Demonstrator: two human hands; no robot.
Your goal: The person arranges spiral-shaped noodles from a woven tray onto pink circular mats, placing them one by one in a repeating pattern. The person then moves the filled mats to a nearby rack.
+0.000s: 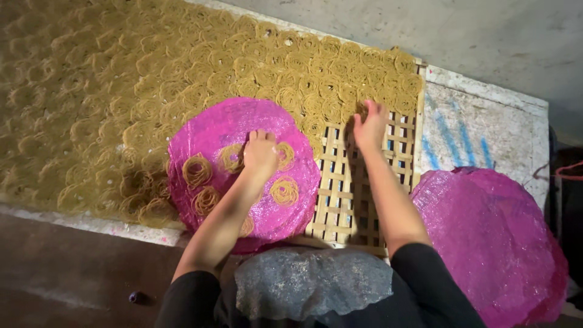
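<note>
Noodle nests on the pink mat (200, 130), centre of the frame. Several coiled yellow noodle nests (284, 190) lie spread on this round woven mat, which rests partly over the bamboo rack (340, 200) and partly over the field of nests filling the upper left. Your left hand (260, 153) presses flat, fingers spread and holding nothing, on a nest near the mat's upper middle. Your right hand (370, 124) reaches to the upper centre-right, fingertips at the edge of the nest rows (340, 79); whether it pinches a nest or only touches one, you cannot tell.

Risks, as a judgement: the nests look thin and brittle, so a heavy palm may crush the coil beneath it, and a pull at the row's edge may drag or break neighbouring coils that touch. The mat overhangs the near edge of the rack at lower centre; weight placed there may tip it and slide nests off.

Edges and room: bare slats between your arms give open space for setting down. The rack ends at the right against a white painted ledge (480, 121); a second pink mat (492, 237) lies at lower right, near your right elbow. The dark floor (73, 273) runs along the lower left.
</note>
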